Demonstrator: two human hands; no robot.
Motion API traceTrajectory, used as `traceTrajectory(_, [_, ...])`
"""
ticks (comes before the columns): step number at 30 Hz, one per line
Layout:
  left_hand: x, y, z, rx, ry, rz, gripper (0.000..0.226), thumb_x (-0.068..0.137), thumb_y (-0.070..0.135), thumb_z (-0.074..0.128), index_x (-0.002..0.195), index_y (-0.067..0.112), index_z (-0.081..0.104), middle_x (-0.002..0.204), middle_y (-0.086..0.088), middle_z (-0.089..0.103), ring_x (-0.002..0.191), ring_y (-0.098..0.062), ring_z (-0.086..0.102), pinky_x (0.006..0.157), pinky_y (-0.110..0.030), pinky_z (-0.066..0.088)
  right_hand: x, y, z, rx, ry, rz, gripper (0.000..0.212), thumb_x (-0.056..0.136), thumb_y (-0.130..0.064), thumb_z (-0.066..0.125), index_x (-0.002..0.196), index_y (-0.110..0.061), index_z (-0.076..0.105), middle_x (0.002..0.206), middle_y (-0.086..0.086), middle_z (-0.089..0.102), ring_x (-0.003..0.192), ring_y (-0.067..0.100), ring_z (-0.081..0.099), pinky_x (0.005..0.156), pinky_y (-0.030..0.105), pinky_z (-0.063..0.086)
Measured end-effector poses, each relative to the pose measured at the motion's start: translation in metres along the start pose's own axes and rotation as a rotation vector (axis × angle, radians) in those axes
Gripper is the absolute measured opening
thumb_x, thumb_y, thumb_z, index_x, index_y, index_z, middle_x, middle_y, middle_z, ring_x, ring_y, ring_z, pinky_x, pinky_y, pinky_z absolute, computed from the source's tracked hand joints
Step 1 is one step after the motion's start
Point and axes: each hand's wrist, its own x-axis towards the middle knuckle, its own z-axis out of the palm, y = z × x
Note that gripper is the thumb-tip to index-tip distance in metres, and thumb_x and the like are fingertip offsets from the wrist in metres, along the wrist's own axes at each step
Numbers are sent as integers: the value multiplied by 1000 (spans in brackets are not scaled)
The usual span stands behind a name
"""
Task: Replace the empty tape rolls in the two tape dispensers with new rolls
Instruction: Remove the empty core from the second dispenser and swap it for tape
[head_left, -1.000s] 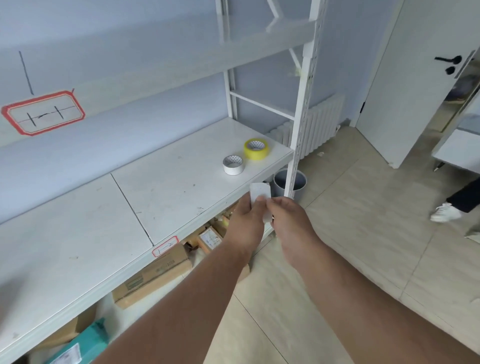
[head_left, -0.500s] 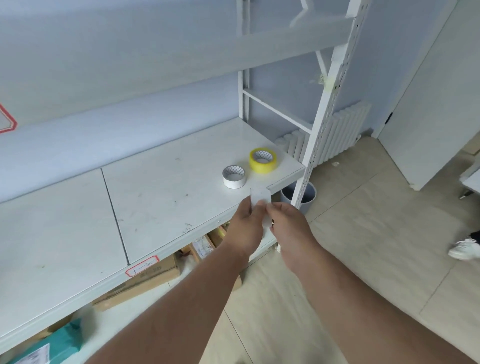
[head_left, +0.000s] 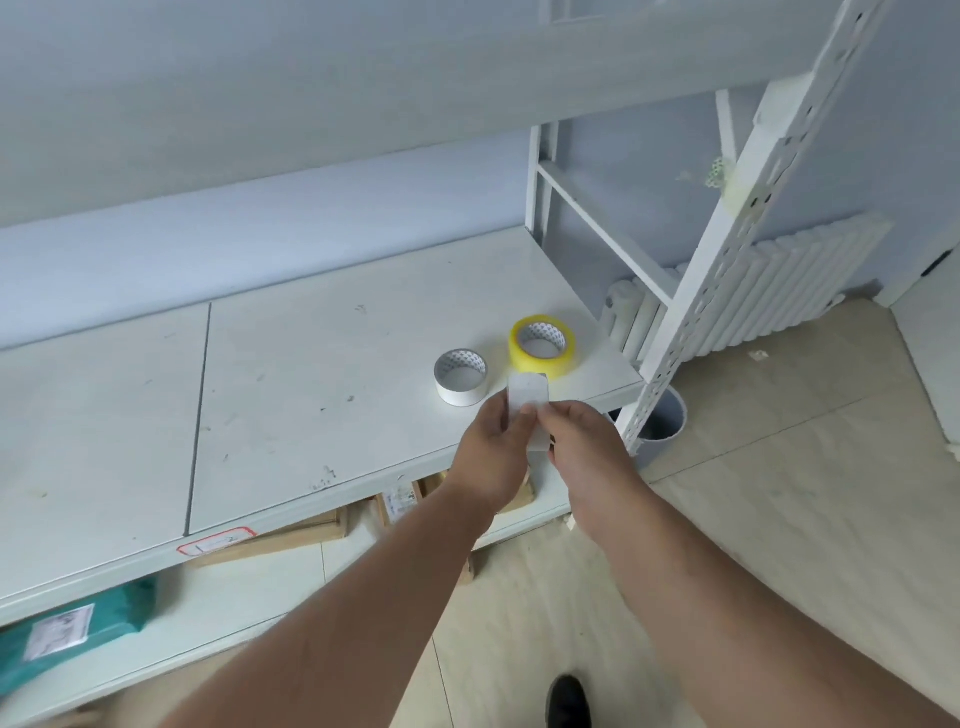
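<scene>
Both hands hold one small white plastic piece (head_left: 529, 396) with rounded corners, just over the front edge of the white shelf (head_left: 311, 384). My left hand (head_left: 493, 452) grips its left side and my right hand (head_left: 584, 441) pinches its right side. Its lower part is hidden by my fingers. Right behind it on the shelf lie a yellow tape roll (head_left: 542, 346) and, to its left, a white tape roll (head_left: 461, 376), both flat on their sides. No tape dispenser shows whole in this view.
A white perforated upright (head_left: 691, 306) frames the shelf's right end, with a grey bin (head_left: 667, 423) at its foot and a radiator (head_left: 769, 291) behind. Cardboard boxes (head_left: 291, 535) and a green parcel (head_left: 72, 631) sit on the lower shelf. My shoe (head_left: 569, 701) stands on the tiled floor.
The view has moved closer and turned left toward the shelf, so the door and the other person are out of sight. My hands keep the same hold on the white piece, now nearer the rolls.
</scene>
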Motion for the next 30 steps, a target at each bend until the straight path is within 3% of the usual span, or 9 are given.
traceTrajectory(3, [21,-8,0,56,17,6,38,101,47,53,136,33,62,128,12,72,120,-8,65,99,-30,51,21,-4,-3,-34,-28,-1,29,81,-44,62,96,-21,74,98,-4,79,99,18,71,96,44,56])
traceTrajectory(6, [47,-24,-17,178,113,26,58,97,58,51,146,27,56,143,8,65,135,-11,57,116,-39,44,40,-7,-1,-82,-58,-18,16,95,-32,64,92,-18,70,87,-3,69,81,17,59,81,37,49])
traceTrajectory(9, [72,-44,-41,490,244,67,48,105,44,52,147,22,54,147,3,59,138,-16,54,112,-35,44,54,-8,3,-147,-39,-22,13,100,-31,63,91,-22,67,80,-5,62,71,14,52,69,33,42])
traceTrajectory(12, [96,-58,-57,758,228,76,46,104,32,54,149,23,49,157,2,49,144,-22,44,112,-38,42,64,-7,6,-231,-48,-53,14,100,-34,61,91,-25,68,79,-9,60,65,13,47,59,31,35])
traceTrajectory(18, [140,-71,-55,1020,184,60,44,101,28,59,145,30,54,167,0,32,150,-29,33,118,-42,36,84,-16,9,-320,-86,-127,14,100,-31,61,92,-22,69,80,-9,63,72,13,53,64,30,39])
traceTrajectory(22, [158,-73,-54,999,249,-10,25,103,25,56,124,29,69,168,4,31,148,-29,34,111,-43,42,101,-21,9,-394,-154,-138,15,100,-28,61,86,-23,66,71,-9,56,67,12,48,61,29,36])
traceTrajectory(25, [153,-69,-58,819,358,-59,24,105,23,53,120,24,71,165,5,38,146,-28,39,104,-44,48,112,-24,11,-436,-211,-163,17,99,-28,61,84,-22,65,71,-7,55,68,16,48,63,30,38])
traceTrajectory(28, [142,-67,-71,660,471,-39,18,104,23,56,111,23,72,152,1,50,137,-29,49,104,-43,49,121,-28,22,-566,-297,-250,15,101,-26,58,94,-17,68,78,-10,60,74,12,54,64,26,42])
traceTrajectory(30, [134,-68,-81,613,519,-11,14,103,24,58,103,24,72,143,0,55,131,-28,53,101,-40,49,129,-27,33,-659,-349,-318,16,103,-24,57,90,-17,64,79,-9,60,76,16,54,64,23,41])
